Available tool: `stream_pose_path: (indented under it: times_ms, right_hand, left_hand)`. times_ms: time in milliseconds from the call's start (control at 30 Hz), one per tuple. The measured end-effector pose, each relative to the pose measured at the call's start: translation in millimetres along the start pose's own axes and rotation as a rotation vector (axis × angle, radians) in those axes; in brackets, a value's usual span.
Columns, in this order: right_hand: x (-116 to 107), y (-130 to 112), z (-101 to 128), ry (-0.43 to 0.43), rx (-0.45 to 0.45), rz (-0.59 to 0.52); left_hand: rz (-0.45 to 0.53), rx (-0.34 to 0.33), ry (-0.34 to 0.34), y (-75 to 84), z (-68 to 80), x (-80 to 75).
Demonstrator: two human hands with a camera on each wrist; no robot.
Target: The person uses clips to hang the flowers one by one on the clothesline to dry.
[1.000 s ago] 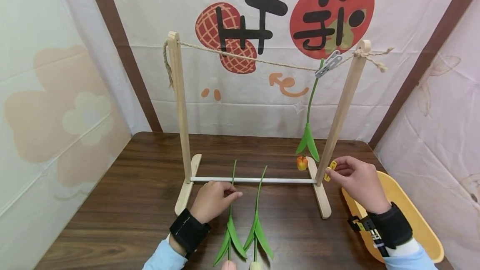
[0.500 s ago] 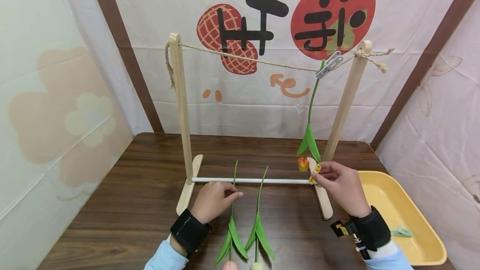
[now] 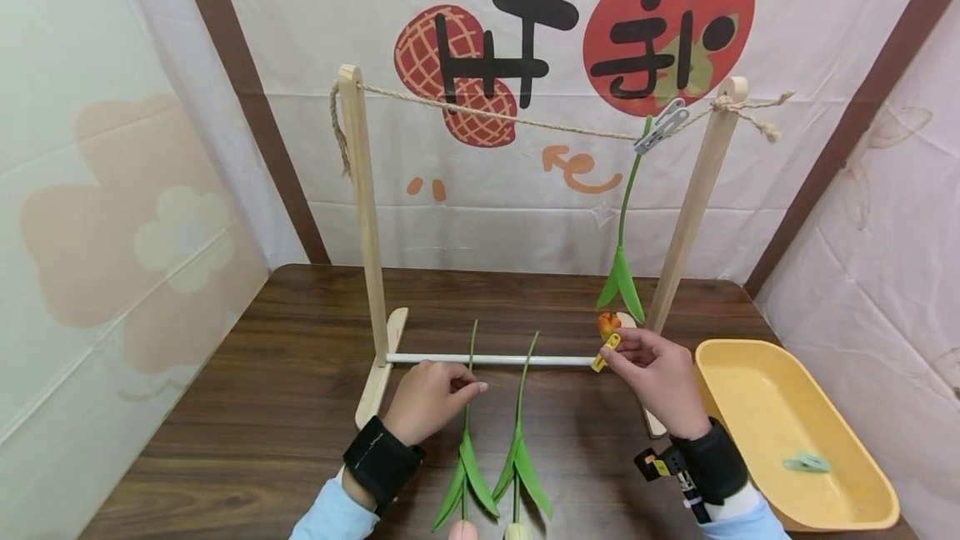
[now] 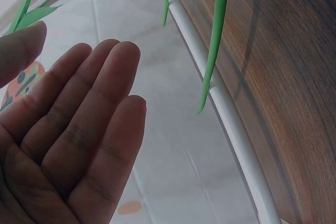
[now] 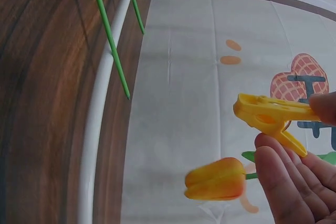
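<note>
Right hand pinches yellow peg; left hand, fingers relaxed, rests by stem. Grip stem near tip, keep peg pinched.

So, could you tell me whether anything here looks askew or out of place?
Only mildly: the rack's right post leans inward while the left post stands nearly straight, so the string slopes. The tulip hangs upside down from a grey peg.
</note>
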State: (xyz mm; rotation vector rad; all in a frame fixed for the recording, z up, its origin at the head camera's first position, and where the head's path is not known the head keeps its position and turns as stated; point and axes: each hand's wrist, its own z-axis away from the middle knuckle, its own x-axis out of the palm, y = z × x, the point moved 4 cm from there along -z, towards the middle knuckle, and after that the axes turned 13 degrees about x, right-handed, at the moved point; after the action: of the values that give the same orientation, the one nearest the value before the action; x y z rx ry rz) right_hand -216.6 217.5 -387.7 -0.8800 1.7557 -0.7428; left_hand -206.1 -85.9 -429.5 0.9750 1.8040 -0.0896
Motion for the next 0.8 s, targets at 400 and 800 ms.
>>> stream_pose_path:
  times_ms: [400,800]
  right_hand:
    - [17.0,15.8,2.5,-0.047,0.060,-0.143]
    - [28.0,16.7,1.0,-0.109,0.076,-0.246]
  left_hand:
    - [-0.018,0.003,0.004,-0.1,-0.3,2.2]
    - [-0.012,-0.002,0.009,-1.6,-1.1,2.7]
